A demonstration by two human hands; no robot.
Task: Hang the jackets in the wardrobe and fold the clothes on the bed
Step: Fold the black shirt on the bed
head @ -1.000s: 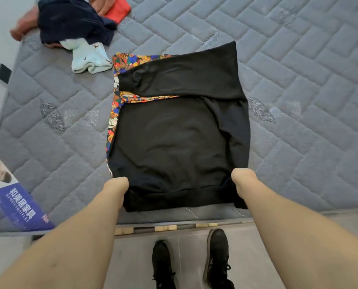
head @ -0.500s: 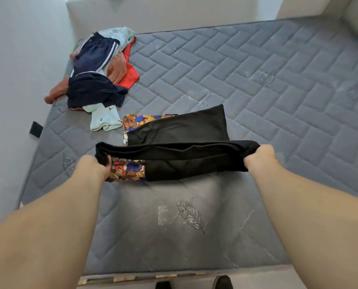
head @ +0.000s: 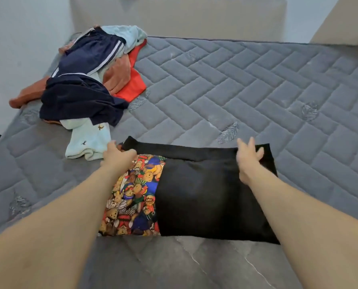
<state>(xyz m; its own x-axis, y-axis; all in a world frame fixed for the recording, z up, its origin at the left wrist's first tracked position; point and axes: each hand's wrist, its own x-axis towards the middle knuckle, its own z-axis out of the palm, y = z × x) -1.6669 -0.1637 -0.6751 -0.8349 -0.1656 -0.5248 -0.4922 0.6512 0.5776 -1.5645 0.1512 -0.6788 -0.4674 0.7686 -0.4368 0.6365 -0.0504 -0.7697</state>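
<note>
The black garment (head: 211, 197) with the teddy-bear print lies folded flat on the bed (head: 246, 90), near its front edge. Left hand (head: 116, 155) grips its far-left corner, fingers curled; right hand (head: 249, 158) hovers over the far-right corner, fingers spread, holding nothing. The unfolded clothes pile (head: 84, 80) sits beyond the garment's left end.

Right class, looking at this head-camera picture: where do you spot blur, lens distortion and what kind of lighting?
Head view: the right hand is motion-blurred at the fingers; the mattress edges bow from wide-angle distortion; lighting is soft and even, with no glare; the black garment loses fold detail in its darkness.
</note>
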